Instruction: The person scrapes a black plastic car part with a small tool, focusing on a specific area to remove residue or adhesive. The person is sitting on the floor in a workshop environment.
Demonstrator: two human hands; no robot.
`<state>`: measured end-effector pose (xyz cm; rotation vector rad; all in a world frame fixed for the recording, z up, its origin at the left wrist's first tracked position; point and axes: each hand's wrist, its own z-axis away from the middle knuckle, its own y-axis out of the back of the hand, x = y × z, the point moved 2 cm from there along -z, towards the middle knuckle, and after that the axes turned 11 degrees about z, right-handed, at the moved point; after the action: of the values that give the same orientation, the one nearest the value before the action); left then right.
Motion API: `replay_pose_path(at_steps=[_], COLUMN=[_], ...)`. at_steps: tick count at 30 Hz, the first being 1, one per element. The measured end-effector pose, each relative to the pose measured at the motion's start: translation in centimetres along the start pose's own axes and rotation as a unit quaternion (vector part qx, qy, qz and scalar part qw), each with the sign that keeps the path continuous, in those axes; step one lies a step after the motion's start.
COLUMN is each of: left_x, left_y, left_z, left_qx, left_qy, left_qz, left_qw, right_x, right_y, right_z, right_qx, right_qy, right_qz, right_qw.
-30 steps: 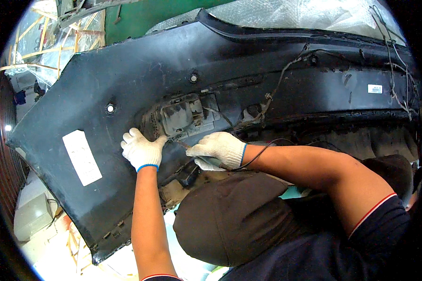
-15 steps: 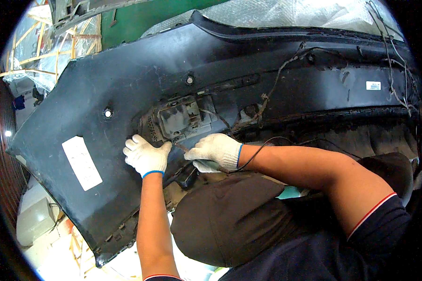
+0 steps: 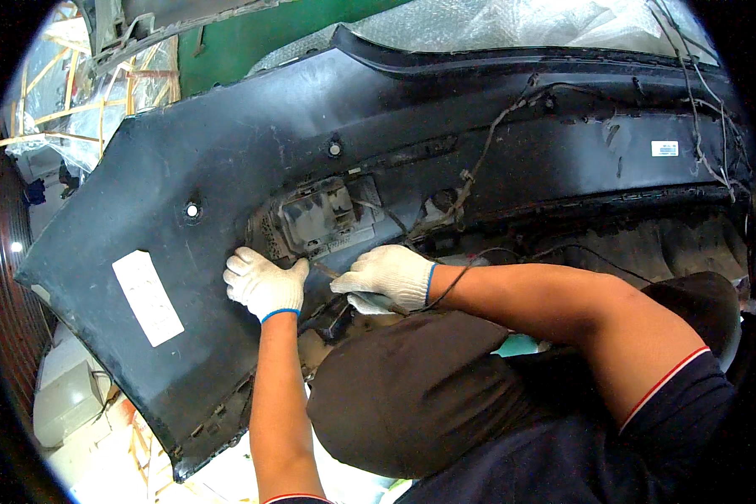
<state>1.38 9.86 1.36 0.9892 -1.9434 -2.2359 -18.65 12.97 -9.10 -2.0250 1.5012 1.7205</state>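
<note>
A large dark car bumper [image 3: 227,168] lies inner side up beneath my hands. Set in it is a dusty rectangular module [image 3: 315,217] with a wire running off its right side. My left hand [image 3: 267,284], in a white knit glove with a blue cuff, rests on the bumper just below the module's left end, fingers spread and thumb toward the right. My right hand [image 3: 389,277], gloved alike, is closed around a thin, narrow tool [image 3: 321,270]. Its tip points left at the module's lower edge. The tool's exact kind is hidden by the fingers.
A wiring harness [image 3: 497,139] runs across the bumper, and a loose cable [image 3: 479,254] loops over my right forearm. A white paper label [image 3: 147,298] sits at left. Bubble wrap [image 3: 479,25] lies behind. A dark cap [image 3: 412,395] covers the lower middle.
The view has shifted slightly. Both hands stay at the module's lower edge, with the left still spread and the right still closed on the thin tool.
</note>
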Motion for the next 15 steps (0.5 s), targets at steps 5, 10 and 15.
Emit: replay_pose_path(at_steps=[5, 10, 15], left_x=[0.08, -0.05, 0.24], left_y=[-0.22, -0.39, 0.00], left_z=[-0.12, -0.15, -0.13], left_qx=[0.005, 0.002, -0.020], left_qy=[-0.001, 0.000, 0.009], left_qz=[0.005, -0.002, -0.003], left_qw=[1.000, 1.000, 1.000], right_x=[0.00, 0.15, 0.41], right_y=[0.65, 0.82, 0.61], right_z=[0.60, 0.46, 0.38], right_qx=[0.032, 0.042, 0.044], right_qy=[-0.002, -0.004, 0.008], right_qz=[0.014, 0.017, 0.002], right_qw=[0.999, 0.999, 0.999])
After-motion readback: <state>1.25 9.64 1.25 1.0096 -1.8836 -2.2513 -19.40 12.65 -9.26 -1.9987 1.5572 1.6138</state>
